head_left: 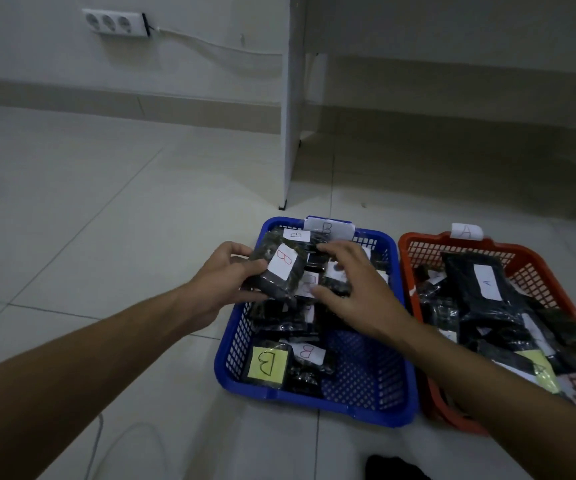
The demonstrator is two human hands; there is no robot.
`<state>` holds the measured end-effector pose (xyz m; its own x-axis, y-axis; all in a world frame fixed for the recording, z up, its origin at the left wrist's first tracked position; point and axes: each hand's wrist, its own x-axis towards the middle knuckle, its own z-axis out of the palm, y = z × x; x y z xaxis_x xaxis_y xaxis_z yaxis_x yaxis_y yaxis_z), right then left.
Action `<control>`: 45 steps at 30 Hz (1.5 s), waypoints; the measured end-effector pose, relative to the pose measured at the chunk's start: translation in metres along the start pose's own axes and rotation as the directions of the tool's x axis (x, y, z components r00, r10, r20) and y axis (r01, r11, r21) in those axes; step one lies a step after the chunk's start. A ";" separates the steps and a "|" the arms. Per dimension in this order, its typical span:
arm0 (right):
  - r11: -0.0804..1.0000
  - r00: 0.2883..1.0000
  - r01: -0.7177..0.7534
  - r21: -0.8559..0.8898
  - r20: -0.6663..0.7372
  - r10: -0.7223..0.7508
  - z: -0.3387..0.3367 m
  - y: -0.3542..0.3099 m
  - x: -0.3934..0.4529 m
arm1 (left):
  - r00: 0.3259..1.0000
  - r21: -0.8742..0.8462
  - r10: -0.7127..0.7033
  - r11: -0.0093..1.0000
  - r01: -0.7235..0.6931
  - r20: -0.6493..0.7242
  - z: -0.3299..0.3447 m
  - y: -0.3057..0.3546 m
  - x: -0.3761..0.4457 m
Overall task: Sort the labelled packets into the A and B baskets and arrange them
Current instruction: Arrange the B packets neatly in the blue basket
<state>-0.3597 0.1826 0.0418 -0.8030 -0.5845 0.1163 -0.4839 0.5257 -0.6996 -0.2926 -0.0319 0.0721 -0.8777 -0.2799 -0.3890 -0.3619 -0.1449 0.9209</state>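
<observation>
Tiled floor (89, 202): left grip (222, 282) holds B packet (277, 271) over blue basket (314, 403).

Two baskets sit side by side on the tiled floor (106, 209) — a blue basket (314, 400) with a paper B tag on its far rim, and just beside it on the right a red basket (556, 271) tagged A. Both hold dark packets with paper labels. The left hand (220, 285) grips a dark packet (277, 271) bearing a red B on a white label, held tilted over the blue basket's left side. The right hand (352, 289) reaches over the heap in the blue basket, fingers curled onto another packet (335, 280). At the near end lies a packet with a yellow B label (267, 365). In the red basket, a long packet with a white A label (483, 278) lies on top. A white furniture leg (293, 133) stands behind — and a triple socket (115, 22) is on the wall.
</observation>
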 end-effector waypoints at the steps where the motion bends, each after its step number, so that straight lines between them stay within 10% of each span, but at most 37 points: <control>1: 0.999 0.997 0.013 -0.053 0.083 -0.009 -0.010 -0.002 -0.004 | 0.999 -0.005 -0.008 1.000 0.009 0.039 0.008 0.001 -0.003; 12: 0.918 0.931 0.016 -0.396 0.341 0.130 -0.059 0.015 -0.037 | 0.881 0.434 -0.120 0.895 -0.104 0.458 0.055 -0.007 -0.022; 14: 0.850 0.910 0.099 -0.518 0.392 0.133 -0.063 0.017 -0.044 | 0.854 0.668 -0.085 0.664 -0.336 0.514 0.054 -0.011 -0.021; 18: 0.788 0.876 0.154 -0.596 0.451 0.170 -0.063 0.020 -0.049 | 0.692 0.676 0.007 -0.219 -0.703 0.722 0.060 -0.034 -0.007; 23: 0.913 0.915 -0.154 -0.379 0.293 0.276 -0.094 0.021 -0.049 | 0.552 0.425 -0.111 -0.521 -0.740 0.826 0.082 -0.052 0.006; 36: 0.887 0.904 -0.307 -0.345 0.185 0.385 -0.093 0.027 -0.057 | 0.576 0.293 -0.275 -0.650 -0.702 0.770 0.097 -0.073 0.016; 45: 0.856 0.888 -0.385 -0.345 0.115 0.445 -0.085 0.009 -0.061 | 0.630 0.557 -0.113 -0.369 -0.744 0.768 0.076 -0.042 0.009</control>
<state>-0.3442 0.2750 0.0883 -0.8883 -0.3563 -0.2896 -0.2255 0.8880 -0.4008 -0.3088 0.0444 0.0317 -0.7537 0.5688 -0.3292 0.6119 0.7901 -0.0360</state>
